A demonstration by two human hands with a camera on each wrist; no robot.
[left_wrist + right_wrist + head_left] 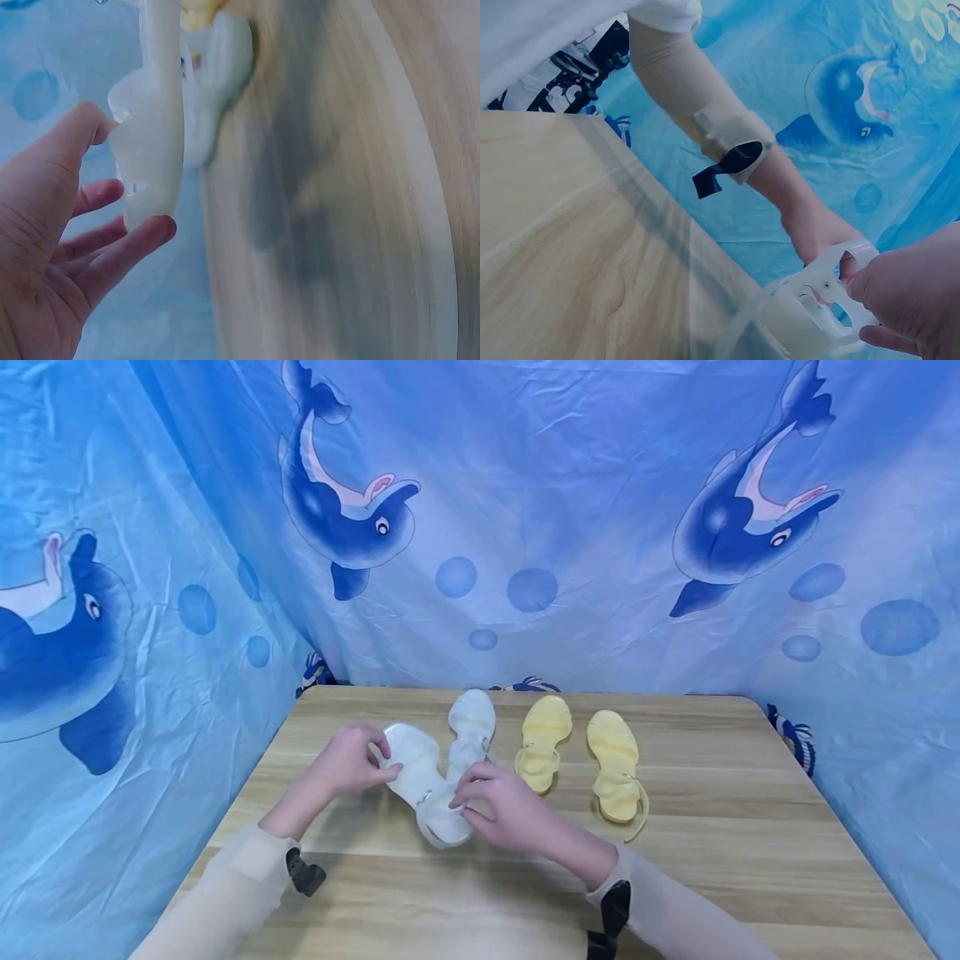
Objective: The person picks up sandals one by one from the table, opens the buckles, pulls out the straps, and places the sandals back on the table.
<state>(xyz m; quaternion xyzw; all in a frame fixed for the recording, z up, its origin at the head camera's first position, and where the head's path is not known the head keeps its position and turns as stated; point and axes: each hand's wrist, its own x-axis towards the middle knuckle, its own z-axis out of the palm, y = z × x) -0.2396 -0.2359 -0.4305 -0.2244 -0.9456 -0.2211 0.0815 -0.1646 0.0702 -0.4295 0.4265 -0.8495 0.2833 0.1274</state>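
A white sandal (414, 768) is held tilted above the table between both hands. My left hand (347, 763) grips its toe end, thumb on the upper side and fingertips at the edge; the left wrist view shows the sandal (154, 150) edge-on, clear of the tabletop. At the heel end, my right hand (513, 810) pinches the strap, seen as a translucent band (855, 253) in the right wrist view. Just behind lies a second white sandal (472, 714), partly hidden by the held one and the right hand.
To the right lie two yellow sandals, one (547, 720) nearer the white pair and another (612, 737) with its strap (642, 814) hanging loose to the side. The wooden table (720, 827) is bordered by blue dolphin-print curtains (585, 510) at the back and sides.
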